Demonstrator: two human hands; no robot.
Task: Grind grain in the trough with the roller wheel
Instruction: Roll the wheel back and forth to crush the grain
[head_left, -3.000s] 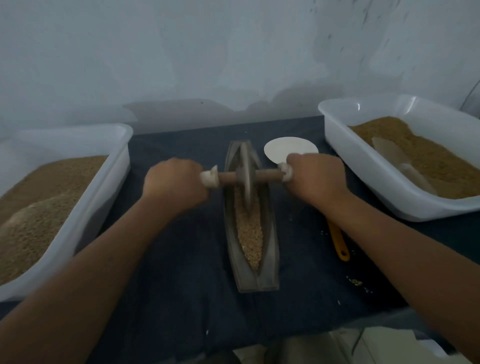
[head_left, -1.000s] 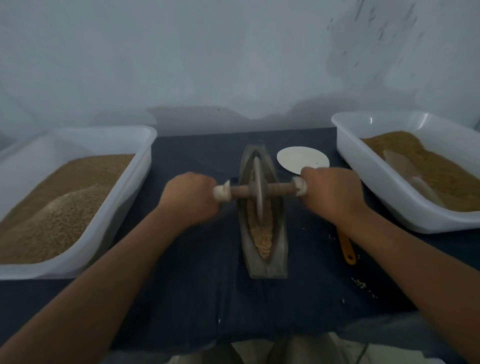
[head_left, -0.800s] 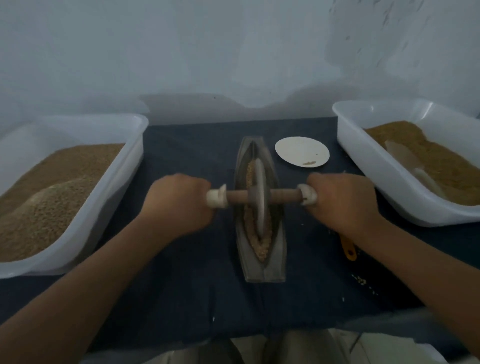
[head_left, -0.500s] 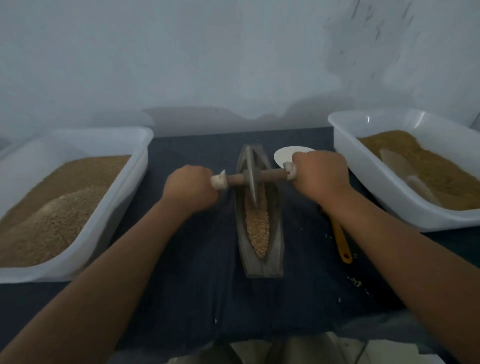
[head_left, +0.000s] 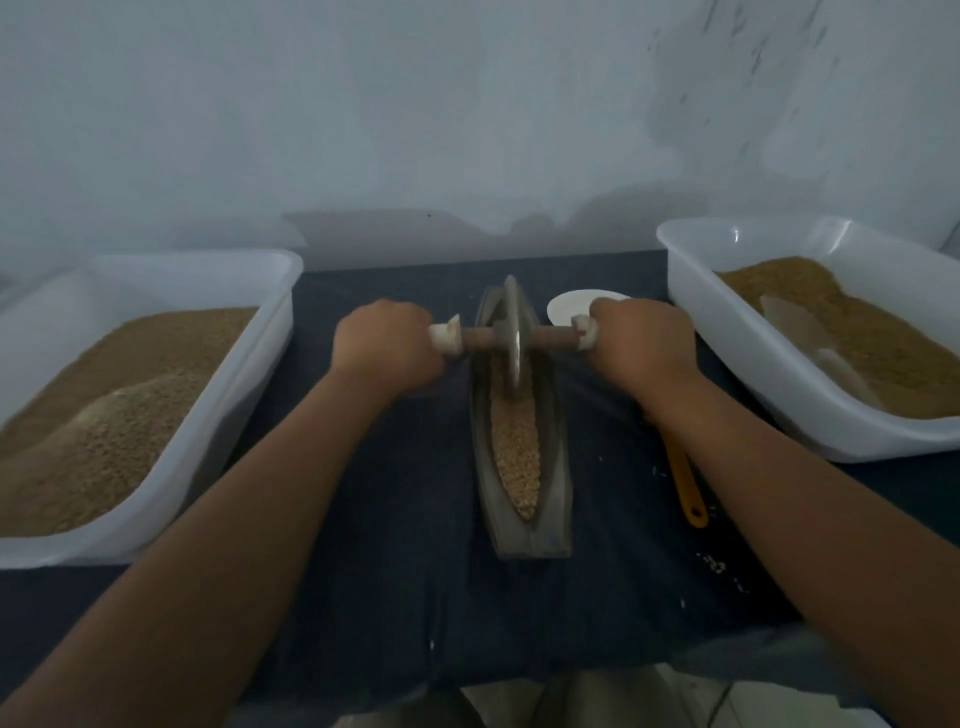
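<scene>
At trough (head_left: 558, 467) far end, roller wheel (head_left: 513, 338), left hand (head_left: 384, 343), right hand (head_left: 641, 345) gripping axle (head_left: 550, 339), near stretch open

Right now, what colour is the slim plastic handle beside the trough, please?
Handle: yellow-orange, head view.

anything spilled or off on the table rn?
Minor spill: a few loose grains lie scattered on the dark cloth right of the trough, near the yellow handle. Nothing else stands out.
</scene>
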